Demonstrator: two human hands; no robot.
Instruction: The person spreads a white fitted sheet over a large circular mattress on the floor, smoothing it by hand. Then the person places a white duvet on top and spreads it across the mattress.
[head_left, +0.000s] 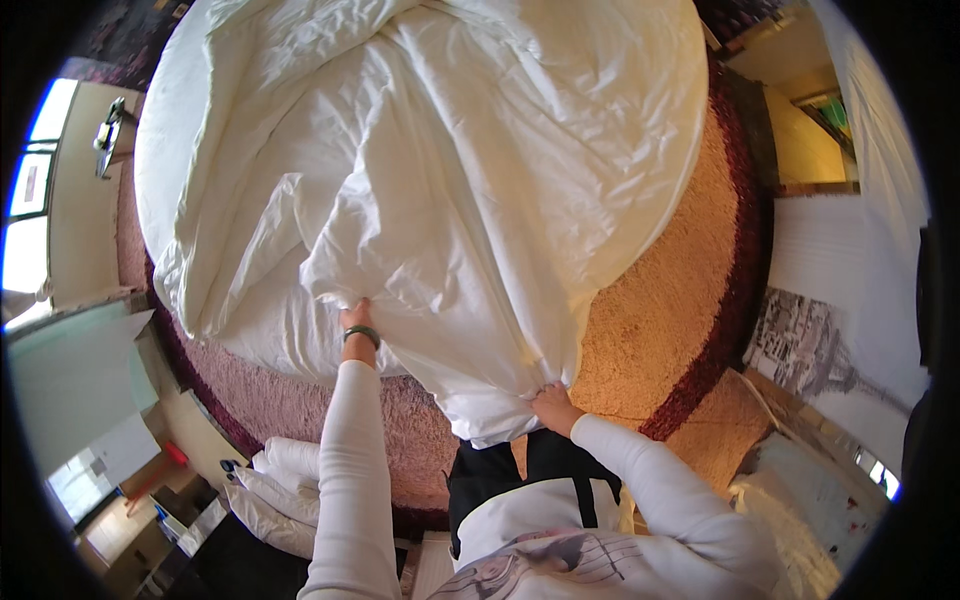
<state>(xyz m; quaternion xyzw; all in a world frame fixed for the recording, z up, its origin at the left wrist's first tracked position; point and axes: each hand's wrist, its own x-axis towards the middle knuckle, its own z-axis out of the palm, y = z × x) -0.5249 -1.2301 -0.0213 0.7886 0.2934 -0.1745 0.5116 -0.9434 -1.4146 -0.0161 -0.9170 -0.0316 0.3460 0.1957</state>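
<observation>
A large white duvet (465, 187) lies rumpled over a round bed with a white sheet (285, 345), and its near end hangs towards my body. My left hand (358, 315), with a dark bangle at the wrist, grips the duvet's edge at the near side of the bed. Closer to my waist and further right, my right hand (553, 405) grips another part of the same edge. Between the hands the fabric drapes down in long folds. The fingertips of both hands are partly hidden by the cloth.
Around the bed lies a shaggy pinkish rug (660, 300) with a dark red border. White pillows (281, 495) are stacked at the lower left, by a black surface (240, 555). A panel with a tower picture (802, 345) stands at the right, and windows (30, 180) are at the far left.
</observation>
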